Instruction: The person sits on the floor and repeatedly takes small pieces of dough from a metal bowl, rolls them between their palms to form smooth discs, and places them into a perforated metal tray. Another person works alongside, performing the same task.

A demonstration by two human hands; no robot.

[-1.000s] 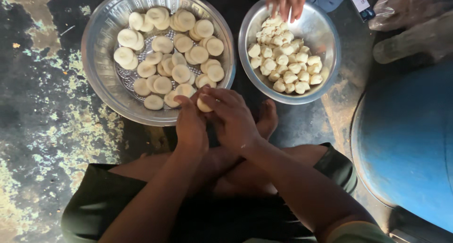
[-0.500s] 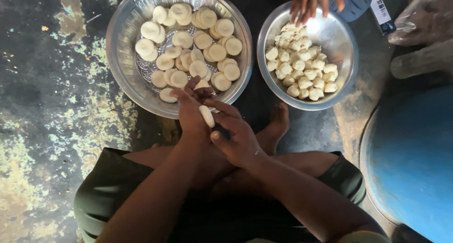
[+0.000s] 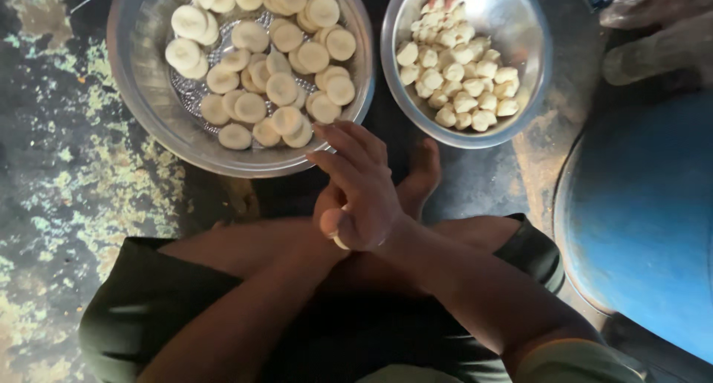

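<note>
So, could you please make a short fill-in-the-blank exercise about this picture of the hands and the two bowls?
1. The large bowl holds pieces of dough pressed ____.
2. The small bowl holds dough lumps and stands to the ____ of the large one.
3. The right hand lies ____ the left hand, a piece of dough between them.

Missing words: flat; right; over

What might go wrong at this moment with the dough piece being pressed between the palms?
The right hand covers the left hand over the lap, so the dough piece peeking out below could slip onto the dark shorts. The big bowl of flattened discs is crowded; another may stick or overlap.
</note>
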